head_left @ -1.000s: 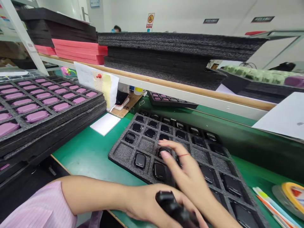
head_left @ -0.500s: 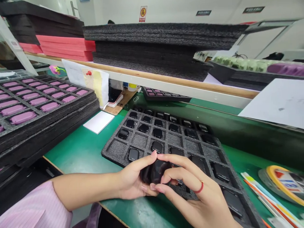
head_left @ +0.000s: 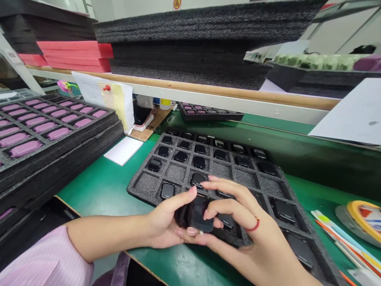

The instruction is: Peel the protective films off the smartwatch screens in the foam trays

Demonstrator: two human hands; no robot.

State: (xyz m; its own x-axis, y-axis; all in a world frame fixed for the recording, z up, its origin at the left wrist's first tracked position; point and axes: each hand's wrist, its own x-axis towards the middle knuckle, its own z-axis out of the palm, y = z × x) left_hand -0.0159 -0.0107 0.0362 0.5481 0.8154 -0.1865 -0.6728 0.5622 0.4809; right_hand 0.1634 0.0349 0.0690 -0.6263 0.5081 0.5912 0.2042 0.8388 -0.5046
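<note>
Smartwatch (head_left: 198,214): black, square-faced unit, held between both hands above the near edge of the foam tray (head_left: 139,190). Left hand (head_left: 166,224) supports the unit from the left and beneath, thumb (head_left: 178,202) raised along its edge. Right hand (head_left: 238,216) closes on it from the right, fingers (head_left: 216,206) bent across its face. Grip: both hands pressed together, pinching the unit between them.

Tray: dark grey foam, resting on the green tabletop (head_left: 95,186). Its cells hold further watches (head_left: 168,190); some cells are vacant. Left of the tray: stacked foam trays (head_left: 74,163) carrying pink parts (head_left: 25,148), and a white pad (head_left: 123,151). Right of the tray: a tape roll (head_left: 361,216).
</note>
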